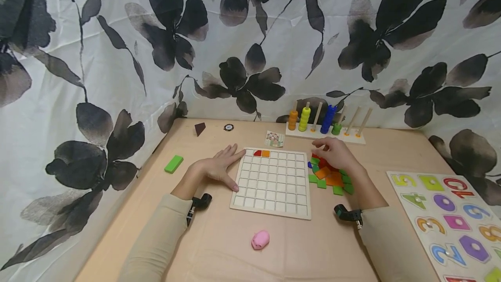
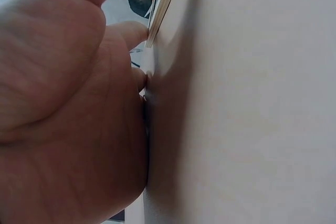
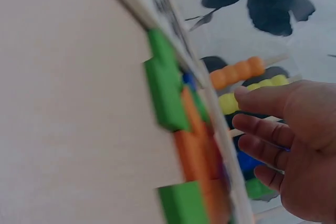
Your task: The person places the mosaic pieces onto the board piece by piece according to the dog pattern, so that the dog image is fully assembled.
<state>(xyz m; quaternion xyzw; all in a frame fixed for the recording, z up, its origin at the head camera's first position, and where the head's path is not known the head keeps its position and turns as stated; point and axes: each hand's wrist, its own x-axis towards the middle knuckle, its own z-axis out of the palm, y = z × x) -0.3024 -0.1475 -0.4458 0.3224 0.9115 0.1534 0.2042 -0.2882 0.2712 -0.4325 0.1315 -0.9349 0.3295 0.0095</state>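
Observation:
A white gridded board (image 1: pixel 270 186) lies flat on the table in the head view. In its top row sit a red piece with a curved edge (image 1: pixel 257 153) and an orange square tile (image 1: pixel 265 153). My left hand (image 1: pixel 214 169) rests at the board's left edge, fingers spread, thumb and a fingertip touching its rim. My right hand (image 1: pixel 338 155) hovers over a pile of green, orange, red and blue tiles (image 1: pixel 334 179) by the board's right edge. Its fingers bend loosely in the right wrist view, with nothing visible between them. The hand covers part of the pile.
A peg rack (image 1: pixel 325 136) with coloured beads stands behind the pile. A small patterned card (image 1: pixel 275 139) lies behind the board. Leftward are a green block (image 1: pixel 174 164), a dark wedge (image 1: pixel 200 129) and a small round object (image 1: pixel 228 127). A pink object (image 1: pixel 260 240) sits in front; a number puzzle (image 1: pixel 446 225) lies right.

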